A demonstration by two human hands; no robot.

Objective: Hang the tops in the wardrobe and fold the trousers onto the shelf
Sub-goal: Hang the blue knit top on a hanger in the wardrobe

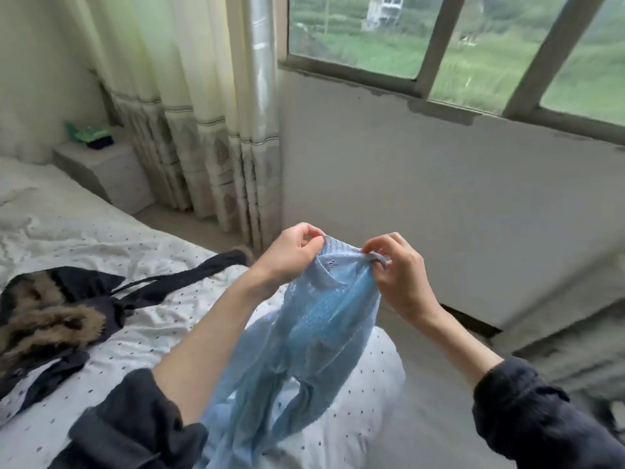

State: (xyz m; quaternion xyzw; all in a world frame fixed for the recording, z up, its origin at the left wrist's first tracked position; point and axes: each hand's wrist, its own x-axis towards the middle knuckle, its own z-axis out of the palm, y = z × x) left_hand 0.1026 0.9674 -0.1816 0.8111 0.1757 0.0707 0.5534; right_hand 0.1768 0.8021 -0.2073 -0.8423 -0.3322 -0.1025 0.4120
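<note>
A light blue knit top (324, 319) is being held up above the bed (142, 326), its neckline being pinched at 2 points: by the left hand (291, 255) and by the right hand (395, 275), each grip closed on the fabric. The body of the top is hanging down between the forearms. The hanging step appears to be in hand. No hanger or wardrobe is being shown, so 1 is judged to be needed next. A dark fur-trimmed garment (57, 319) is lying on the bed.
</note>
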